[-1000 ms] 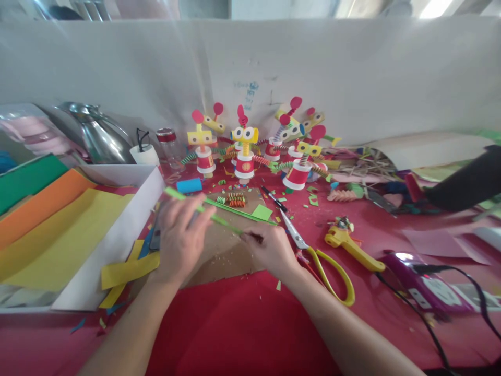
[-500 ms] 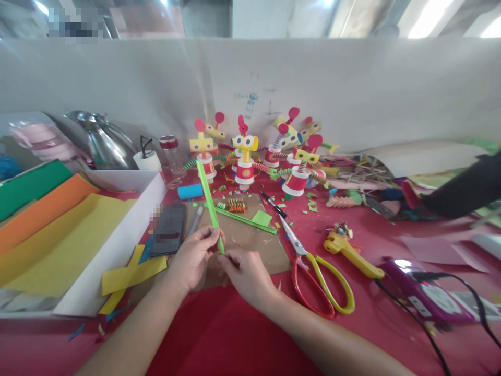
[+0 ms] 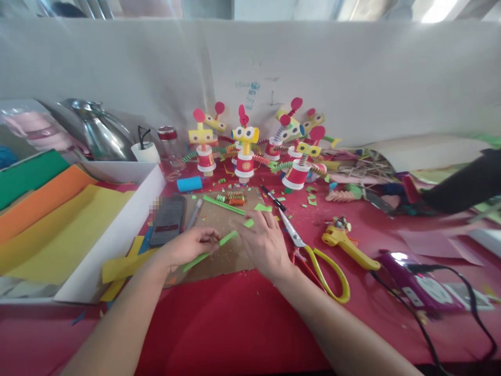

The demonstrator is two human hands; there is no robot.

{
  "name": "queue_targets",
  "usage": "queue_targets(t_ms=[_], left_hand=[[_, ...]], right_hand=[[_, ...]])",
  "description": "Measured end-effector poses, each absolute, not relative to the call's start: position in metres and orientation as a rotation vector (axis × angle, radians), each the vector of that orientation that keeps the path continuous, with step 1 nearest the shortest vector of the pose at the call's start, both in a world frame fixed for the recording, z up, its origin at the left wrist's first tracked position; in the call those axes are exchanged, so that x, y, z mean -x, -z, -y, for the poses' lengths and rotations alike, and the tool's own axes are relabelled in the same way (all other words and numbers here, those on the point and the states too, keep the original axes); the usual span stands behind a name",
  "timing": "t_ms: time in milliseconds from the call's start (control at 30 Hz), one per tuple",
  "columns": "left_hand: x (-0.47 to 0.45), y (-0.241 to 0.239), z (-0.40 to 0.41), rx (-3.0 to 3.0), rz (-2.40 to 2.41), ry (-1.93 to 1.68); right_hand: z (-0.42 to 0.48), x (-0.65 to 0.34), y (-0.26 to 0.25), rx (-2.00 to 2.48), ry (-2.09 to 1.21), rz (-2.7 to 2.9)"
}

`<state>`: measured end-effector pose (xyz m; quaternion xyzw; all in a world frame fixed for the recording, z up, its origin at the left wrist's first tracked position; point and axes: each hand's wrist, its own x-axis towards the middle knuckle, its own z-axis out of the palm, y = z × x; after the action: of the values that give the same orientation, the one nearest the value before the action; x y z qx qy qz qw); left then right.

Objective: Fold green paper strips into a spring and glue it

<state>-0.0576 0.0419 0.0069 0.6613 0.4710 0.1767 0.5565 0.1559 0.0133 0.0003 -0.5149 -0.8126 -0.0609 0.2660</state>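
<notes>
the left hand is nearly closed, its thumb and fingertips pinching a narrow green paper strip, which slants above the brown cardboard on the red desk. one end of the strip pokes out below the left hand, and the other reaches up to the right hand. that hand is partly open, fingers bent over the strip's upper end; it is blurred, so i cannot tell whether it grips the paper.

beyond the hands, another green strip lies on the cardboard, with small folded paper springs just behind it. a phone lies to the left, near the yellow strips. scissors with one yellow and one red handle lie to the right, near the right hand.
</notes>
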Motion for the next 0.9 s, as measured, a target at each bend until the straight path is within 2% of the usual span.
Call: queue_targets(t_ms=[267,433,533,600,700,800,900], left_hand=[[0.048,-0.003,-0.042,-2.127,-1.336,-0.477],[0.041,0.000,-0.039,-2.130,-1.336,-0.395],[0.043,0.004,-0.040,-2.144,-1.353,-0.377],[0.044,0.005,-0.040,-2.152,-1.355,-0.355],[0.045,0.005,-0.041,-2.138,-1.325,-0.380],[0.045,0.004,-0.040,-2.059,-1.283,-0.432],[0.047,0.003,-0.041,-1.997,-1.259,-0.423]], right_hand=[[-0.020,-0.147,0.012,1.478,0.097,2.463],[-0.013,-0.148,0.007,1.540,0.013,2.457],[-0.004,-0.186,-0.008,1.583,-0.041,2.359],[0.003,-0.231,-0.013,1.778,0.056,2.170],[0.012,-0.300,-0.007,2.298,0.272,1.879],[0.018,-0.340,0.009,2.590,0.154,1.817],[0.019,-0.347,0.019,2.574,0.080,1.842]])
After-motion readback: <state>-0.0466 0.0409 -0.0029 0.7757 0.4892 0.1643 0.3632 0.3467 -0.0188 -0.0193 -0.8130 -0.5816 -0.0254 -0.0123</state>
